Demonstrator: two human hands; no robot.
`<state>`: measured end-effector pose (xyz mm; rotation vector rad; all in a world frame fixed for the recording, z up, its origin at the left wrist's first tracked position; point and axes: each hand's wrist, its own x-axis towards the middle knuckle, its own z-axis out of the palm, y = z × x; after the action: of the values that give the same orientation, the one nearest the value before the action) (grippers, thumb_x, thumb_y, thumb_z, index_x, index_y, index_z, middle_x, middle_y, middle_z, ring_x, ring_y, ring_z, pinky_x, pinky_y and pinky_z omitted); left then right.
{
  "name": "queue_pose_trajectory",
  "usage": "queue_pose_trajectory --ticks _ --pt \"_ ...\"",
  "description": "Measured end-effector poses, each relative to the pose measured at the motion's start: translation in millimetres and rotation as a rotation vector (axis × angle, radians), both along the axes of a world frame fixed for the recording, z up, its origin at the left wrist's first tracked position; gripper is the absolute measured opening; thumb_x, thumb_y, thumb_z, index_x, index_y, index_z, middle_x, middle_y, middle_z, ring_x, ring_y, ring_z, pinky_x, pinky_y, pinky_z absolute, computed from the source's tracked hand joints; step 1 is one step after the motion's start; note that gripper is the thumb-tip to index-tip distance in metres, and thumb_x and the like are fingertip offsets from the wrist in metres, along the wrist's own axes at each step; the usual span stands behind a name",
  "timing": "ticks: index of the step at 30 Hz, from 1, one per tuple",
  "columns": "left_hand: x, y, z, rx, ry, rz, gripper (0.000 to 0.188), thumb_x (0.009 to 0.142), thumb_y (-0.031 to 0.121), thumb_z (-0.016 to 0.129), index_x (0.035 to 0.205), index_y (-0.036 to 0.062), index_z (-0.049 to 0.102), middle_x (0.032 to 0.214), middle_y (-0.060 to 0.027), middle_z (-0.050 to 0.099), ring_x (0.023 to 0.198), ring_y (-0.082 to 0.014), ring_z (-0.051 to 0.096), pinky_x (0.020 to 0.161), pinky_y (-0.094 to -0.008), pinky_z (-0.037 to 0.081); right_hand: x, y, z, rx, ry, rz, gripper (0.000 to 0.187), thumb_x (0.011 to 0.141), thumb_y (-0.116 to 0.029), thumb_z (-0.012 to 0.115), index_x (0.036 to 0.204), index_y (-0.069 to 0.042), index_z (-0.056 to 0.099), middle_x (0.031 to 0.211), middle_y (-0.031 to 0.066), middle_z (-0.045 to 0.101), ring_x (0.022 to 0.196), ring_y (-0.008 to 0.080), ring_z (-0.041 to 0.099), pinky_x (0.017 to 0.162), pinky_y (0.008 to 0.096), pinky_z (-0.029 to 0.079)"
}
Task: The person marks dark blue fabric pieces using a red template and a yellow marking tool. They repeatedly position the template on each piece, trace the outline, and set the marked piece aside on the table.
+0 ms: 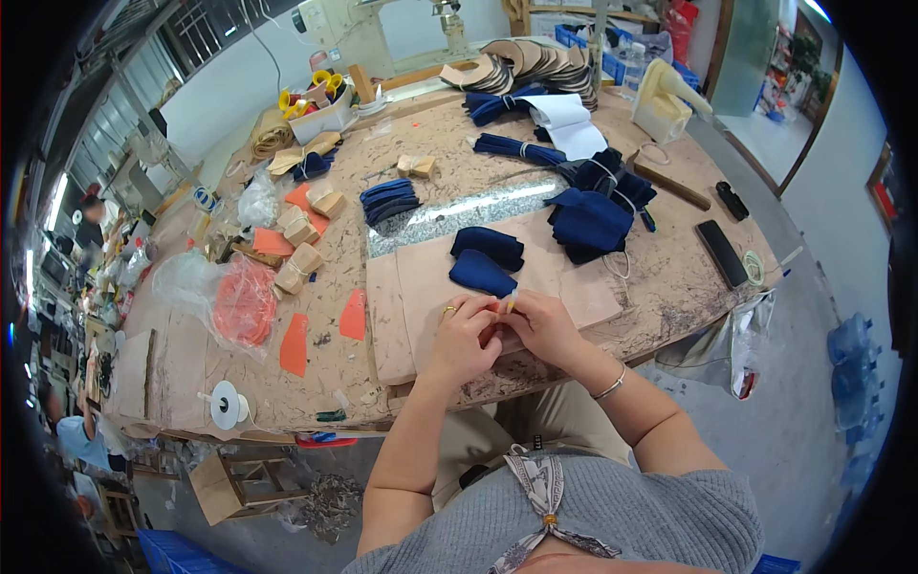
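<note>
My left hand (pixel 466 335) and my right hand (pixel 541 327) meet at the near edge of a pale board (pixel 576 289). The fingers of both are pinched together, and whatever they hold is too small and hidden to name. Just beyond the fingertips lies a dark blue fabric piece (pixel 481 274), with a second blue fabric stack (pixel 489 246) behind it. To the right sits a larger pile of dark blue fabric pieces (pixel 590 222). A stack of folded blue pieces (pixel 388 200) rests at the board's far left.
Orange cut pieces (pixel 295 344), tan bundles (pixel 299 268) and a plastic bag of orange material (pixel 245 301) lie left. A white spool (pixel 229 406) stands near the front edge. On the right are a phone (pixel 721 253) and a wooden stick (pixel 673 186). Curved stacks (pixel 521 69) sit behind.
</note>
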<state>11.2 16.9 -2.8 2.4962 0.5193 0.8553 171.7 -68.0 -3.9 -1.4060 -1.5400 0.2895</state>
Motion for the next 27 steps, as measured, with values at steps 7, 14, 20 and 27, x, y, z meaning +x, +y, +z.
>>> queue_pose_trajectory --ticks 7,14,20,27 --pt "0 -1 -1 -0.006 -0.021 0.004 0.020 0.071 0.005 0.070 0.091 0.0030 0.069 0.114 -0.0075 0.065 0.110 -0.0304 0.056 0.096 -0.0423 0.045 0 -2 1 0.035 -0.019 0.017 0.006 0.085 -0.005 0.064 0.091 -0.005 0.064 0.084 0.0139 0.063 0.074 0.0329 0.064 0.066 0.0387 0.052" --pt "-14 5 0 -0.256 -0.178 -0.016 0.032 0.079 0.004 0.069 0.111 0.0023 0.069 0.124 -0.0127 0.064 0.114 -0.0288 0.060 0.101 -0.0391 0.046 21 -7 5 0.093 0.090 -0.215 0.018 0.077 0.011 0.058 0.089 -0.002 0.060 0.083 0.0132 0.062 0.075 0.0320 0.063 0.067 0.0368 0.052" --pt "-32 16 -28 -0.720 -0.620 0.086 0.039 0.087 -0.006 0.060 0.126 -0.0034 0.059 0.131 -0.0146 0.060 0.122 -0.0212 0.056 0.106 -0.0329 0.043 1 0 -5 -0.088 -0.290 0.049 0.029 0.085 -0.015 0.068 0.112 -0.006 0.061 0.108 0.0109 0.061 0.103 0.0335 0.059 0.087 0.0413 0.050" --pt "-25 13 -25 -0.825 -0.748 0.063 0.044 0.090 -0.009 0.053 0.134 -0.0057 0.051 0.136 -0.0150 0.056 0.124 -0.0198 0.055 0.108 -0.0326 0.041 7 8 -16 -0.105 -0.468 0.002 0.017 0.086 -0.016 0.067 0.100 -0.006 0.068 0.097 0.0107 0.059 0.092 0.0328 0.058 0.082 0.0436 0.048"
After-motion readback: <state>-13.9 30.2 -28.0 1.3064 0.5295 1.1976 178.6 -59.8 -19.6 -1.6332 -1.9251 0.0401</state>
